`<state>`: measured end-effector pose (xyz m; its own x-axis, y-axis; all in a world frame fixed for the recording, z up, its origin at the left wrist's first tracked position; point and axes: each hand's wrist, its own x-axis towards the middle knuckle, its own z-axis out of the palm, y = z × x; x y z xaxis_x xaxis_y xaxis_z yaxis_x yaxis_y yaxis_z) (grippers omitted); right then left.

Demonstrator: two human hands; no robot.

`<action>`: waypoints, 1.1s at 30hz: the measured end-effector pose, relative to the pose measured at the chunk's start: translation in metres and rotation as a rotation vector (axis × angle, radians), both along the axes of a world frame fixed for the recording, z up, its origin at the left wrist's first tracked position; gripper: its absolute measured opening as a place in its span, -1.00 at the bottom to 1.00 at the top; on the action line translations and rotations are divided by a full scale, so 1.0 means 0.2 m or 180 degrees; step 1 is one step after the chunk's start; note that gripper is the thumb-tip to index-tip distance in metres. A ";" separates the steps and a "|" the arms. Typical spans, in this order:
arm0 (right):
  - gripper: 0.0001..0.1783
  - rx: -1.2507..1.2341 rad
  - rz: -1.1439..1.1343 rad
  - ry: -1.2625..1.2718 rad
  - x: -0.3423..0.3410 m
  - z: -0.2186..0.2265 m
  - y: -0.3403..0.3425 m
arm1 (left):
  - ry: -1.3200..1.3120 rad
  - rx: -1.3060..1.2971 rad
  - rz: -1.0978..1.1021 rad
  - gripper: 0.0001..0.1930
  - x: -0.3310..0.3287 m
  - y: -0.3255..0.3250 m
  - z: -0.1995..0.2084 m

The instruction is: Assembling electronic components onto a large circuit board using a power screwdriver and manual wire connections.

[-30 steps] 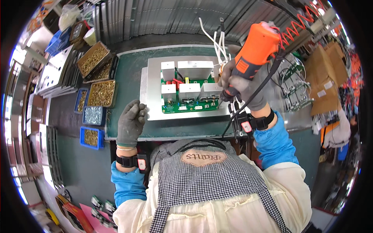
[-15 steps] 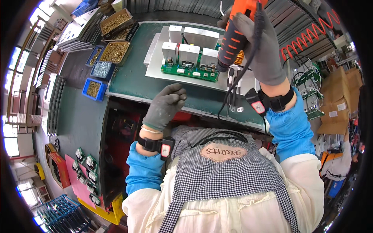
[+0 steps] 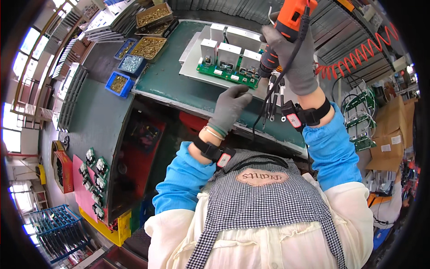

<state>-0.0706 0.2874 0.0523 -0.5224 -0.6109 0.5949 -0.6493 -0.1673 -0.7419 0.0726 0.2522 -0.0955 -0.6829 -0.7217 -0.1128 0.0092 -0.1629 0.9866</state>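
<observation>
Right hand (image 3: 293,58) grips an orange power screwdriver (image 3: 281,33) above the circuit board (image 3: 226,74); left hand (image 3: 230,107) hovers half-curled, empty.

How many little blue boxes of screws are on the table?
3, all at the table's left end. One blue box sits nearest the person, one just beyond it, and one farther back by the brown trays. More may be hidden.

Orange-black power screwdriver (image 3: 286,31) tilted, tip down on green circuit board (image 3: 228,74) atop metal plate.
</observation>
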 end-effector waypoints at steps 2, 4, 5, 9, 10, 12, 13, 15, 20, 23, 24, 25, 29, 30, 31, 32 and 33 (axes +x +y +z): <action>-0.77 -0.0185 -0.0099 -0.0126 -0.01 -0.04 -0.03 | -0.0280 -0.0412 -0.0047 -0.66 -0.03 0.00 0.01; -0.74 -0.0277 -0.0064 -0.0152 0.00 -0.06 -0.03 | -0.0497 -0.1008 -0.0003 -0.66 -0.05 -0.01 0.00; -0.70 -0.0366 -0.0020 -0.0181 -0.01 -0.07 -0.04 | -0.0715 -0.1599 0.0051 -0.66 -0.07 -0.02 0.00; -0.68 -0.0307 -0.0012 -0.0230 -0.04 -0.07 -0.04 | -0.0979 -0.2206 0.0151 -0.67 -0.12 -0.03 0.01; -0.68 -0.0312 -0.0004 -0.0234 -0.03 -0.05 -0.03 | -0.0985 -0.2210 0.0158 -0.67 -0.13 -0.04 0.00; -0.72 -0.0472 0.0193 -0.0458 -0.02 -0.03 -0.02 | -0.1168 -0.2421 0.0031 -0.69 -0.13 -0.05 0.03; -0.75 -0.0523 0.0208 -0.0380 -0.04 -0.04 -0.02 | -0.1173 -0.2428 0.0017 -0.69 -0.13 -0.05 0.03; -0.75 -0.0510 0.0208 -0.0491 -0.04 -0.03 -0.02 | -0.1197 -0.2539 -0.0016 -0.72 -0.13 -0.06 0.04; -0.77 -0.0459 0.0209 -0.0733 -0.05 -0.04 -0.02 | -0.1003 -0.2559 -0.0120 -0.74 -0.12 -0.10 0.02; -0.77 -0.0459 0.0333 -0.0759 -0.05 -0.01 0.00 | -0.1018 -0.2538 -0.0169 -0.74 -0.11 -0.10 0.03; -0.79 -0.0506 0.0397 -0.0829 -0.05 -0.01 0.01 | -0.1050 -0.2510 -0.0212 -0.73 -0.11 -0.10 0.03; -0.80 -0.0554 0.0462 -0.0899 -0.06 0.00 0.01 | -0.1052 -0.2519 -0.0222 -0.73 -0.11 -0.11 0.03; -0.74 -0.0817 0.0537 -0.1043 -0.07 0.00 0.03 | -0.0980 -0.2542 -0.0302 -0.72 -0.10 -0.12 0.05; -0.63 -0.0851 0.0642 -0.1187 -0.06 0.03 0.06 | -0.0942 -0.2513 -0.0314 -0.71 -0.09 -0.13 0.06; -0.52 -0.0888 0.0747 -0.1330 -0.05 0.05 0.08 | -0.0944 -0.2538 -0.0316 -0.71 -0.09 -0.13 0.07; -0.52 -0.0911 0.0725 -0.1315 -0.04 0.06 0.09 | -0.0974 -0.2782 -0.0287 -0.77 -0.10 -0.13 0.09; -0.52 -0.1190 0.0633 -0.1358 -0.04 0.08 0.11 | -0.0998 -0.3032 -0.0259 -0.83 -0.11 -0.12 0.10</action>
